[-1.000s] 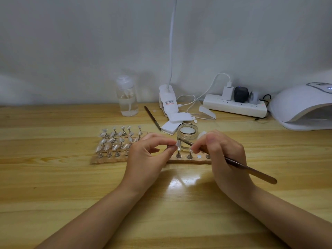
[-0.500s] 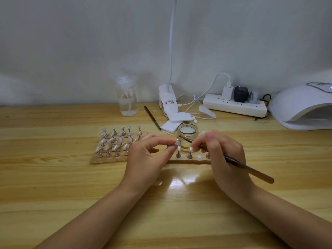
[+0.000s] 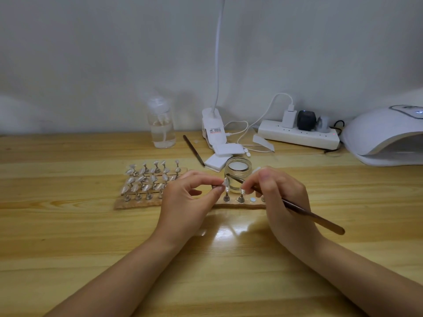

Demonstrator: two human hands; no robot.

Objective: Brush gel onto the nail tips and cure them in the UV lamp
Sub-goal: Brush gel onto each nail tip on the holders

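The wooden worktop (image 3: 68, 236) runs wide and bare along its left side and across the near strip in front of the arms. At the back left, near the wall, stands a clear bottle (image 3: 161, 126) with liquid in it. In front of it lies a flat board (image 3: 137, 203) carrying rows of nail tips (image 3: 146, 179) on small metal stands; its near edge sits well back from the worktop's near edge.

The left hand (image 3: 185, 202) hovers over the board's middle, thumb and forefinger pinching a small stand that carries one nail tip (image 3: 226, 182), held just in front of a small glass jar (image 3: 238, 172). A second brush (image 3: 194, 150) lies loose on the worktop behind, beside the white clip base of a lamp (image 3: 214, 128) and some white pads (image 3: 225, 150).

The right hand (image 3: 281, 202) grips a brush (image 3: 313, 217) like a pen, fingers curled round it; its thin tip reaches left to the held nail tip, and its handle end points out to the right over open wood. Two more stands and a small white disc sit on the board between the hands.

Further right at the back lies a white power strip (image 3: 297, 136) with plugs, and the white UV lamp (image 3: 384, 136) stands at the right edge, its mouth facing the worktop, well apart from the hands.
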